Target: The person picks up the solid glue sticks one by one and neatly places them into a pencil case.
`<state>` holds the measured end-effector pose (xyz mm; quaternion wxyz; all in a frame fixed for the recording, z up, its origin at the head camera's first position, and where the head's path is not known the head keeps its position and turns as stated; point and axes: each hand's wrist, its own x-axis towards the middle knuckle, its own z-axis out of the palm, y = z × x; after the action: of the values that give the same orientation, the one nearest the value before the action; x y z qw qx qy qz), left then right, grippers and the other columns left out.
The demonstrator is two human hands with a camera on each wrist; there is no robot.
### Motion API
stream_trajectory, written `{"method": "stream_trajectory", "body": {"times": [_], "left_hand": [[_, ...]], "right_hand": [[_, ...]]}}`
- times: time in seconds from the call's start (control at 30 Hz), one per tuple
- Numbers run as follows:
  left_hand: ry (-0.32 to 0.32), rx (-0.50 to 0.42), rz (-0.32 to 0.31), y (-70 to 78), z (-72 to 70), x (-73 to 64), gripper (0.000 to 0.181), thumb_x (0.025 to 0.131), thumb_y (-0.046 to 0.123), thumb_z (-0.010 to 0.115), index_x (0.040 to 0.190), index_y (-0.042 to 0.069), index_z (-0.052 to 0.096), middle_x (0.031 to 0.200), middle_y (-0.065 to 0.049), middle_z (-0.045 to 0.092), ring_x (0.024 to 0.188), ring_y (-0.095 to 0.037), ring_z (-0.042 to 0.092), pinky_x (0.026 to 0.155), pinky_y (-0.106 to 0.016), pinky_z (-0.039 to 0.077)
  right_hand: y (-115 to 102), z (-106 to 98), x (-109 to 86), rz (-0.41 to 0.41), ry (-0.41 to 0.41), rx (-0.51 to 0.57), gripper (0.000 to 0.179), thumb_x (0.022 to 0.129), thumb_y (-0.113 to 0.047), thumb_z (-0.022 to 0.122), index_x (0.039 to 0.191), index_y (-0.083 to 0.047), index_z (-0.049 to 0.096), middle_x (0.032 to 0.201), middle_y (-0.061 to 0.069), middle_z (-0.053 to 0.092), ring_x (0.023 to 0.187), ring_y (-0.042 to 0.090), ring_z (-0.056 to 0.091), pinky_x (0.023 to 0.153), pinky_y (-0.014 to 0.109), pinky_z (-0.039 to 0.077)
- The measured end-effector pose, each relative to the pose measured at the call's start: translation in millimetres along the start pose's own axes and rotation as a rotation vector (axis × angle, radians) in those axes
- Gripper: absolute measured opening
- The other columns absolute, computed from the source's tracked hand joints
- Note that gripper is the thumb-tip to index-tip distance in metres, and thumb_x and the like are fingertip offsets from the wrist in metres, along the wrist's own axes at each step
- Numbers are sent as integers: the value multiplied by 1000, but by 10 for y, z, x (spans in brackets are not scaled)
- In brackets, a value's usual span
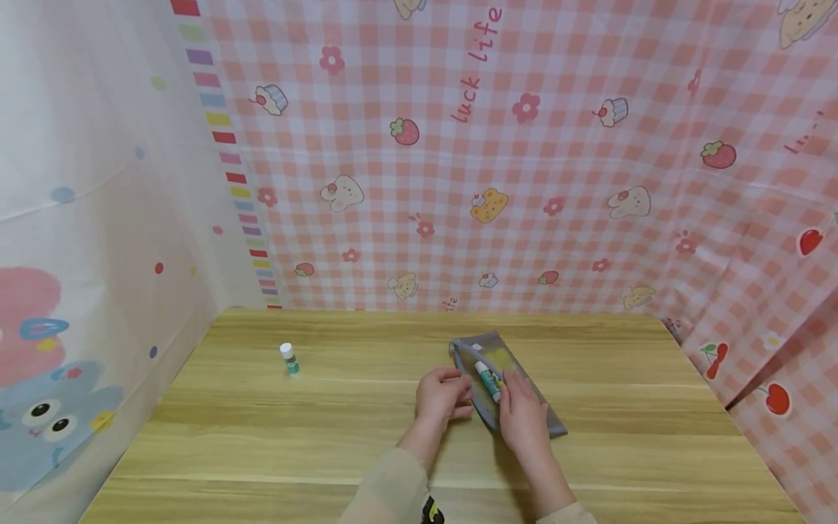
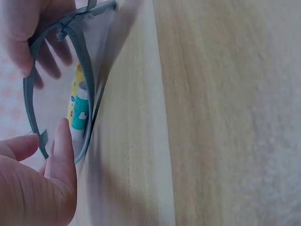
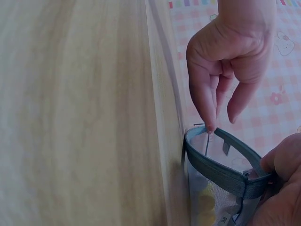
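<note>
A grey mesh zip pouch point(image 1: 540, 407) lies on the table with its zippered mouth spread apart. Through the mesh a green-and-white glue stick point(image 1: 487, 382) shows, along with something yellow point(image 2: 74, 89). My right hand point(image 1: 524, 415) grips the pouch by the edge of its mouth, thumb on the rim point(image 3: 216, 172). At the opposite end of the mouth, my left hand point(image 1: 445, 397) has its fingers extended, a fingertip touching the rim and the thumb held apart. Another glue stick point(image 1: 289, 359), white-capped, stands upright on the left of the table.
The wooden table point(image 1: 327, 451) ends at the back against a pink checked cloth point(image 1: 458, 175). A white printed cloth point(image 1: 98, 218) hangs on the left side. A black and yellow patch point(image 1: 432, 511) shows at the bottom edge.
</note>
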<state>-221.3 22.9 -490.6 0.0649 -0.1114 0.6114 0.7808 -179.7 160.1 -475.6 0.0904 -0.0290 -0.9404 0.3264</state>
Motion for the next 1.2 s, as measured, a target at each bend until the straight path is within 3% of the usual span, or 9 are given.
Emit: {"method": "stream_trajectory", "body": {"times": [0.33,0.7,0.93,1.2], "left_hand": [[17,-63,-5,58,-64,-27,35,86,-2,68,118,-13,57,99,-27,69,64,-16,68,58,-34,61],[16,-26,54,82,-128,-115,34,88,0,67,119,-13,58,96,-25,71,67,-15,68,59,-31,61],[24,11,94,95,-181,-160,36,87,3,71,118,-12,61,89,-14,73,69,-16,69,60,-31,61],[37,39,147,133,-258,-188,39,85,2,74,120,-11,61,91,-11,72,72,-16,68,61,-30,60]], "right_hand": [[1,11,4,3,0,-3,40,104,-11,42,140,7,49,145,30,43,135,50,35,101,80,21],[6,27,4,-5,17,2,39,103,-10,44,138,8,50,143,31,44,134,51,37,100,81,22],[-14,12,-11,-19,16,-10,38,104,-10,44,136,8,51,142,31,45,132,52,38,99,81,24],[-6,9,-8,-17,19,3,38,103,-9,44,137,9,51,142,31,45,133,51,38,99,81,24]]}}
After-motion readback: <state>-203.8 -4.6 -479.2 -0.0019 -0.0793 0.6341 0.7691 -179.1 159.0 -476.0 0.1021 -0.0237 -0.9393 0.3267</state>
